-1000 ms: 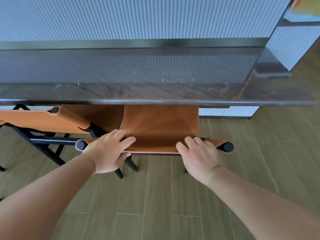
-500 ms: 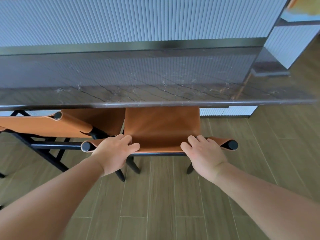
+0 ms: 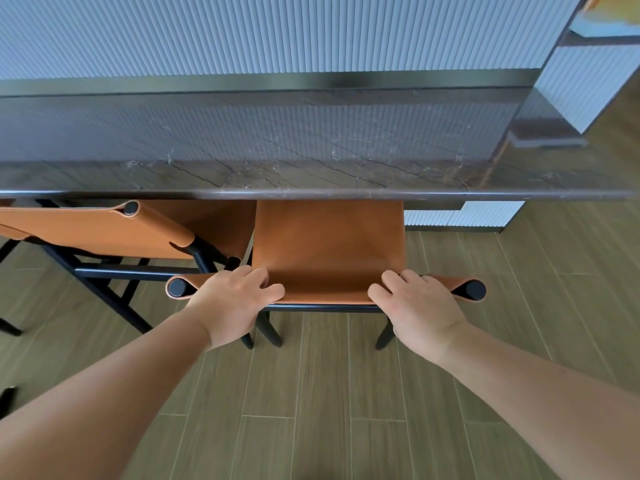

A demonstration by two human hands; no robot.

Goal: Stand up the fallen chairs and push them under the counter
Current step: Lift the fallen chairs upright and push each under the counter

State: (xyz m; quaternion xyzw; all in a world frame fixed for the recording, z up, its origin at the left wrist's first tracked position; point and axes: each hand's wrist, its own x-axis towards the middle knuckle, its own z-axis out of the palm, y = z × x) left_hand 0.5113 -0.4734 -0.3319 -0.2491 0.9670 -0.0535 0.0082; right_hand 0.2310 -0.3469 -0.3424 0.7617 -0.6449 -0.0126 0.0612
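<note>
At far left, the neighbouring chair (image 3: 104,232) is standing upright with its seat partly beneath the counter (image 3: 311,194). The left hand (image 3: 230,304) is gripping the top rail of the tan leather chair (image 3: 329,247) near that rail's left end, with its fingers curled over the leather. The right hand (image 3: 417,306) is holding the same rail near its right end in the same closed grip. Compared with the view a second ago, both hands are sitting closer to the counter edge, and less of the seat is showing in front of that edge. The chair is therefore advancing under the counter, upright, with its rear legs on the wooden floor (image 3: 311,410). Judged from this, the push is nearing completion; only a short remaining travel is appearing necessary before release.
</note>
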